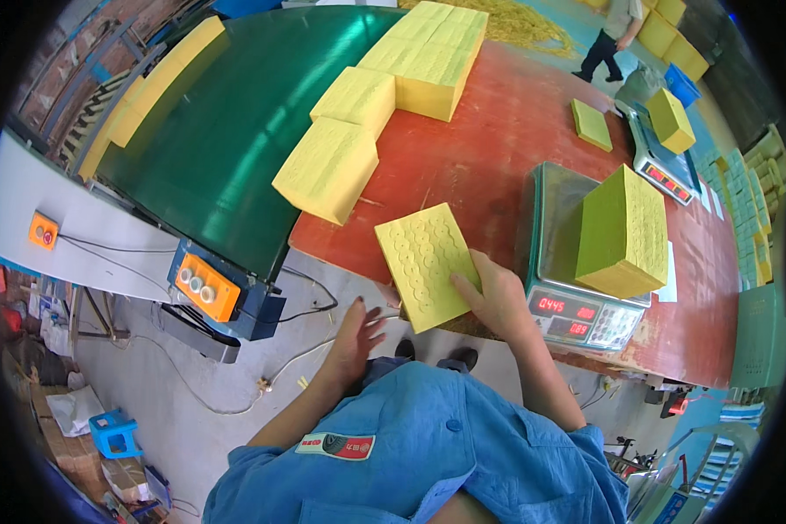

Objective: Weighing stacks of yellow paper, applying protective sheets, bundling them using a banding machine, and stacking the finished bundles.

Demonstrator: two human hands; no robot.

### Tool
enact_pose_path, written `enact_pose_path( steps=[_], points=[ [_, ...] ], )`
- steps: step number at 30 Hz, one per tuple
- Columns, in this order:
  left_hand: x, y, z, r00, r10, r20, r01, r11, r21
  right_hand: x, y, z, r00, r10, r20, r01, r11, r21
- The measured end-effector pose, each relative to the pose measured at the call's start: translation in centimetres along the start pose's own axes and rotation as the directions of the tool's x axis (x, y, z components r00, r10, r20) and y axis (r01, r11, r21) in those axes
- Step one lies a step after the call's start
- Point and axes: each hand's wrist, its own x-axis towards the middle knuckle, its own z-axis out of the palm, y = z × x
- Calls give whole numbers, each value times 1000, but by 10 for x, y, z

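My right hand (500,301) grips a thin stack of yellow paper (426,266) by its right edge, thumb on the top face. Rows of round stamped marks cover that face, which is tilted up over the table's near edge. Just left of it, my left hand (355,339) hangs empty, its fingers apart and not touching the stack. To the right of my right hand, a thick yellow paper block (624,231) rests on a digital scale (585,310) with lit red digits.
The red table (498,122) carries several joined yellow blocks (332,166) beside a green conveyor belt (227,113). Farther right stand a second scale (668,175) with a block and a thin yellow stack (591,125). An orange button box (207,286) sits front left. Someone (616,39) walks behind.
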Motion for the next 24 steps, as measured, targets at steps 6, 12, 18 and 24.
enact_pose_path(
  steps=[6, 12, 18, 24],
  points=[
    [-6, 12, 40, 937, 179, 300, -160, 983, -86, -31, -4, 25, 997, 11, -75, -12, 1000, -6],
    [-15, 15, 56, 929, 236, 285, -251, 968, 17, -51, 2, 34, 993, 48, -104, -40, 996, 78],
    [-12, 19, 43, 943, 174, 282, -202, 977, 70, -54, 19, 30, 989, -89, -119, 121, 948, 294],
    [-17, 3, 38, 959, 148, 242, -128, 987, -96, -87, 80, 67, 993, 111, 44, -119, 904, 410]
  ],
)
